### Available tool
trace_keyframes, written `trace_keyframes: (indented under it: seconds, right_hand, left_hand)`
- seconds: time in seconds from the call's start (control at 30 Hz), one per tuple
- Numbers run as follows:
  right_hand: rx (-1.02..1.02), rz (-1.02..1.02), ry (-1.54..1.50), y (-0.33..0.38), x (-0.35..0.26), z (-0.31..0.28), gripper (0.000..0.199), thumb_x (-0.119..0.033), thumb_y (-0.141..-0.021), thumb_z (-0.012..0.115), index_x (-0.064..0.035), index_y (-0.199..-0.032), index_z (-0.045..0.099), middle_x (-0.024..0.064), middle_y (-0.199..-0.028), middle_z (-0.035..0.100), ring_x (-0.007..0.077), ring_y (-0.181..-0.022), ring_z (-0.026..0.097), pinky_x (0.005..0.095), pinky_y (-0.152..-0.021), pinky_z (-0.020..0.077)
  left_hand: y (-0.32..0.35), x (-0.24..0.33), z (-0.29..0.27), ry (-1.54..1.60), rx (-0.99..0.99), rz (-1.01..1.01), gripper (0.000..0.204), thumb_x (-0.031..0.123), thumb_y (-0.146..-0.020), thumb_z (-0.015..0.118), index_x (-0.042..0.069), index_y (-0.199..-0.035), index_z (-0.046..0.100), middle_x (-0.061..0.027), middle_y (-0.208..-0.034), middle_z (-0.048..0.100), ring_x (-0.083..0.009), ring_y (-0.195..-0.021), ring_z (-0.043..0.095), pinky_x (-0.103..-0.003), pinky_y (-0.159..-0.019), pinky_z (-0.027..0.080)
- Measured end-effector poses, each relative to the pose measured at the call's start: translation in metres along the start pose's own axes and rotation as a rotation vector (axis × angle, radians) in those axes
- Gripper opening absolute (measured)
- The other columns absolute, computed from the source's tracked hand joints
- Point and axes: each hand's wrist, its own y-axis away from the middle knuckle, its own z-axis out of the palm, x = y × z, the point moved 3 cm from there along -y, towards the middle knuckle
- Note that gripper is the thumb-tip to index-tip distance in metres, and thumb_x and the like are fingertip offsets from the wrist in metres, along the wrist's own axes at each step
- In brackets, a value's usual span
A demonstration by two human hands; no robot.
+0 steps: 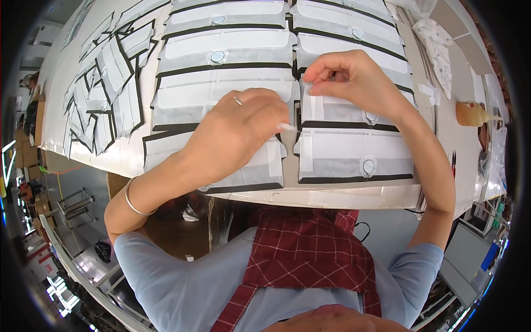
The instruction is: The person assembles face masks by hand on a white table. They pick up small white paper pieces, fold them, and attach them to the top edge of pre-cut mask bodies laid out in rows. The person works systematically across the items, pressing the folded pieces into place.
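Two columns of white panels with black edges lie overlapping on the table, each visible one bearing a round silvery disc [368,166]. Over the left column, my left hand [238,130] is closed, with a small white piece [286,127] at its fingertips; its palm hides part of the panels below. My right hand [351,80] pinches at the inner end of a right-column panel, where a pale strip [307,88] shows by the thumb and forefinger. Flat white strips lie across nearby panel ends, one [317,108] just below the right thumb and another [306,154] on the nearest right panel [337,144].
A loose heap of black-edged white pieces [105,83] covers the table's left side. At the right stand a squeeze bottle [470,113] with yellowish contents and a spotted white cloth-like piece [434,50]. The table's front edge [332,198] runs close to my apron.
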Motion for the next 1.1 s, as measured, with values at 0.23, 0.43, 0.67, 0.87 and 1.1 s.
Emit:
trace_keyframes:
  seconds: [0.23, 0.43, 0.67, 0.87, 1.1]
  right_hand:
    - [-0.051, 0.008, 0.104, -0.008, -0.008, 0.0, 0.016, -0.008, -0.086, 0.075, -0.002, -0.099, 0.067, 0.0061, -0.081, 0.072, 0.0129, -0.074, 0.065, 0.0279, -0.068, 0.051]
    - [0.019, -0.092, 0.237, -0.008, -0.01, 0.006, 0.015, -0.005, -0.083, 0.075, -0.0033, -0.091, 0.062, 0.0034, -0.071, 0.065, 0.0114, -0.063, 0.057, 0.025, -0.06, 0.0466]
    - [0.103, -0.268, 0.536, 0.006, -0.016, -0.002, 0.019, -0.006, -0.084, 0.072, -0.006, -0.102, 0.067, 0.0065, -0.077, 0.062, 0.0201, -0.071, 0.06, 0.0302, -0.063, 0.05]
    - [0.082, -0.393, 0.937, 0.033, -0.028, 0.027, 0.039, -0.006, -0.078, 0.066, -0.0087, -0.116, 0.069, 0.0055, -0.089, 0.054, 0.0215, -0.088, 0.058, 0.0323, -0.068, 0.0526]
    - [0.132, -0.439, 0.905, 0.032, -0.03, 0.022, 0.033, -0.004, -0.076, 0.067, -0.0067, -0.11, 0.069, 0.0026, -0.087, 0.059, 0.0159, -0.086, 0.058, 0.0291, -0.068, 0.052]
  left_hand:
    - [0.001, 0.008, 0.014, -0.091, -0.095, 0.143, 0.016, 0.003, -0.081, 0.066, 0.007, -0.095, 0.061, -0.0085, -0.131, 0.063, -0.0267, -0.132, 0.053, -0.042, -0.098, 0.043]
    - [-0.003, 0.012, 0.019, -0.171, -0.18, 0.18, 0.011, 0.01, -0.086, 0.062, 0.005, -0.097, 0.062, -0.0116, -0.135, 0.06, -0.028, -0.135, 0.05, -0.043, -0.101, 0.041]
    - [-0.001, 0.014, 0.019, -0.151, -0.195, 0.17, 0.011, 0.011, -0.088, 0.061, 0.004, -0.096, 0.063, -0.0125, -0.137, 0.06, -0.0285, -0.136, 0.048, -0.043, -0.103, 0.039]
    - [0.001, 0.01, 0.02, -0.139, -0.192, 0.16, 0.007, 0.01, -0.087, 0.061, 0.005, -0.093, 0.062, -0.0116, -0.137, 0.059, -0.0286, -0.138, 0.047, -0.043, -0.103, 0.039]
    - [0.002, 0.01, -0.001, -0.17, -0.142, 0.059, 0.015, 0.002, -0.085, 0.064, 0.007, -0.098, 0.06, -0.0096, -0.134, 0.062, -0.0306, -0.135, 0.05, -0.044, -0.101, 0.041]
